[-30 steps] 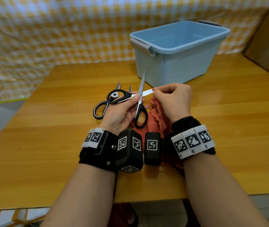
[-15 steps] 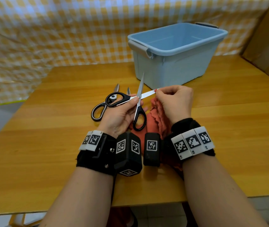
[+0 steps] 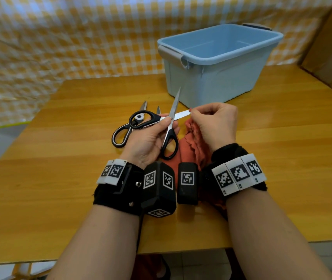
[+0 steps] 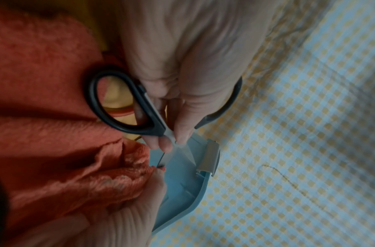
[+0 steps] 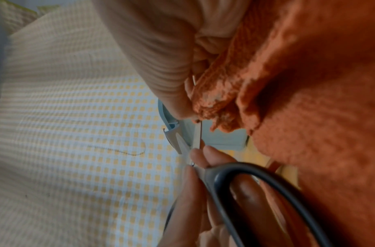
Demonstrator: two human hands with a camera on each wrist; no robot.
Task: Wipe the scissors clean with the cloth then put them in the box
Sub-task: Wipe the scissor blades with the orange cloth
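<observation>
Holding the black-handled scissors [image 3: 170,126] spread open in front of the blue box [image 3: 217,63], left hand [image 3: 147,142] pinching them at the pivot with thumb and fingers. Pinching the orange cloth [image 3: 193,142] round the outer end of one blade, right hand [image 3: 213,126] clenched on it just right of the pivot. Lying flat on the bench [image 3: 60,178] just left of the held pair, a second pair of scissors [image 3: 127,128].

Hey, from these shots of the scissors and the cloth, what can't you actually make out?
- Tip of the blade being wiped: in every view, the right hand and cloth cover it.
- Box floor: head view, near wall hides most.
- Second scissors on the table: head view, left hand and held scissors overlap them.
- Any dirt on the blades: too small, wrist views blurred.
</observation>
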